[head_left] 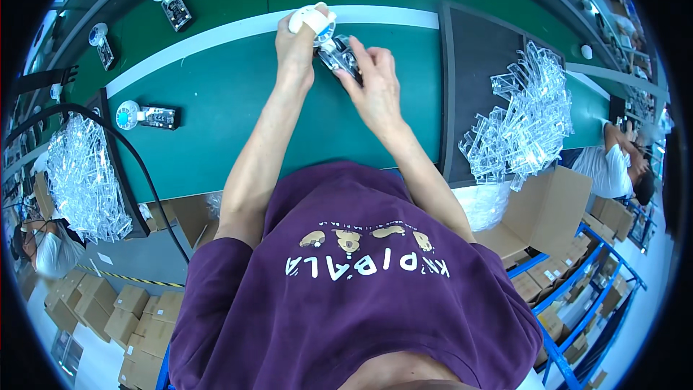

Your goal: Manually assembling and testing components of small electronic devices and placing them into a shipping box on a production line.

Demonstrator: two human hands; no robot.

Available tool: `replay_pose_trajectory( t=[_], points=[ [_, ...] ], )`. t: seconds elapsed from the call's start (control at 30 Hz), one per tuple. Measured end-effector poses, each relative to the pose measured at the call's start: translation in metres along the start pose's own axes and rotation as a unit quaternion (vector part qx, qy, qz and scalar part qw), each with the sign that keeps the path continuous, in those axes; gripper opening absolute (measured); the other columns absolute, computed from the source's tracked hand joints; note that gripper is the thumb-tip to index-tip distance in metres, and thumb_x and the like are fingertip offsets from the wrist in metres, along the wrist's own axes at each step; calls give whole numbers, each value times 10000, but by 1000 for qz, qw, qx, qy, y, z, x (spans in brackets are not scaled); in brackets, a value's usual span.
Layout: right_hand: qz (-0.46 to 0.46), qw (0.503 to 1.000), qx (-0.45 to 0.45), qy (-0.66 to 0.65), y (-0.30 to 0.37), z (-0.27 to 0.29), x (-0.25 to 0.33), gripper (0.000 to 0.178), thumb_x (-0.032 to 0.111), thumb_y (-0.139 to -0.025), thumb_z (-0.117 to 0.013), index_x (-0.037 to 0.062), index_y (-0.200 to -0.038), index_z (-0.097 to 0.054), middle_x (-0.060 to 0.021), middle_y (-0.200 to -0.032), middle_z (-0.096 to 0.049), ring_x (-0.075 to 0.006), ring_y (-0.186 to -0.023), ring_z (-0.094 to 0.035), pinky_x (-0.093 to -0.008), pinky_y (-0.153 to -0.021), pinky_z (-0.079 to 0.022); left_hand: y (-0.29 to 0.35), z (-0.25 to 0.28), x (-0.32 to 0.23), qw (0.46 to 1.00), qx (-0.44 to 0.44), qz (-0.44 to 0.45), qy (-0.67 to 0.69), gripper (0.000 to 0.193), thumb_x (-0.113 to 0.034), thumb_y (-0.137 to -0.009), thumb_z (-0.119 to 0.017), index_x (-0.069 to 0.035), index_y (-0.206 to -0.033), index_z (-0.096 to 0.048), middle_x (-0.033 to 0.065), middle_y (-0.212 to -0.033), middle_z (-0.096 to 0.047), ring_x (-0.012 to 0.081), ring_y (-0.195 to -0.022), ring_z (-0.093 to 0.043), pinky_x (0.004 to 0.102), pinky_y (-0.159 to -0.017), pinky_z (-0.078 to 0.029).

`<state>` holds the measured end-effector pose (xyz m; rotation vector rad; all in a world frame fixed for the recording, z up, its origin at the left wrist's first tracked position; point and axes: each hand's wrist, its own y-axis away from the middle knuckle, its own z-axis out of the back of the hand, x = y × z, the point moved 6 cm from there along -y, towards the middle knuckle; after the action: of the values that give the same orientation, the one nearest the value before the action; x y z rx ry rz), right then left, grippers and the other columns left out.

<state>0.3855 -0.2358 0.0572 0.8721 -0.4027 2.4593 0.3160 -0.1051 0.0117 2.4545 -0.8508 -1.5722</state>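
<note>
Both of my hands hold one small device [338,56] above the green work surface, at the middle of the far part of the bench. It has a round white-and-blue head and a dark, boxy body with shiny clear plastic about it. My left hand [294,49] is closed around the round head, with something white over a fingertip. The fingers of my right hand [377,85] pinch the dark body from the right side. Part of the device is hidden behind the fingers. A similar device [155,117] lies to the left of my left forearm.
Two more such devices, one [173,9] and another [105,50], lie on the far green strip. Clear plastic parts [523,123] are heaped on a black tray [462,72] at right; another heap [86,177] is at left. A black cable [137,152] arcs down the left. People sit at both sides.
</note>
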Motion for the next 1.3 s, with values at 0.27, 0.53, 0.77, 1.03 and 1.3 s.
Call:
replay_pose_trajectory(
  t=[0.27, 0.53, 0.77, 1.03, 1.3],
  points=[
    [68, 995, -8, 74, 12, -16, -1, 488, 193, -836, -587, 41, -1277, -445, -192, -1059, -431, -321, -961, -451, -385, -766, -437, 5, -4, -4, 994, -18, 6, -105, 596, -310, -774, -698, 33, -1168, -412, 110, -1004, -562, 166, -888, -571, 275, -729, -471],
    [64, 990, -19, 123, 13, -13, 4, 539, 174, -832, -593, 57, -1320, -395, -199, -1109, -433, -328, -973, -456, -390, -799, -431, 15, -16, -13, 989, -31, -54, -137, 596, -296, -778, -693, 25, -1190, -406, 117, -1042, -548, 167, -908, -562, 270, -754, -459],
    [27, 992, -2, -125, 10, -1, -9, 565, 114, -820, -607, 82, -1337, -380, -188, -1166, -462, -316, -1030, -487, -378, -857, -424, 24, -23, -2, 996, 65, -42, 38, 528, -175, -794, -673, 51, -1182, -394, 140, -1058, -534, 176, -912, -563, 293, -778, -470],
    [-24, 973, -67, -221, -6, 10, -22, 316, 225, -904, -504, 25, -1149, -506, -148, -1013, -540, -221, -900, -534, -325, -760, -449, 38, -17, 5, 982, 167, 67, 57, 396, -153, -823, -634, 31, -1147, -498, 142, -1095, -578, 204, -1006, -559, 325, -864, -450],
    [-322, 750, -215, -537, -6, -5, -65, 458, 357, -955, -349, 16, -759, -584, -55, -642, -535, -135, -579, -492, -290, -582, -431, 83, -51, -10, 972, 152, -131, -120, 378, -139, -819, -631, 20, -1139, -509, 131, -1078, -588, 213, -1002, -559, 334, -885, -439]
  ],
)
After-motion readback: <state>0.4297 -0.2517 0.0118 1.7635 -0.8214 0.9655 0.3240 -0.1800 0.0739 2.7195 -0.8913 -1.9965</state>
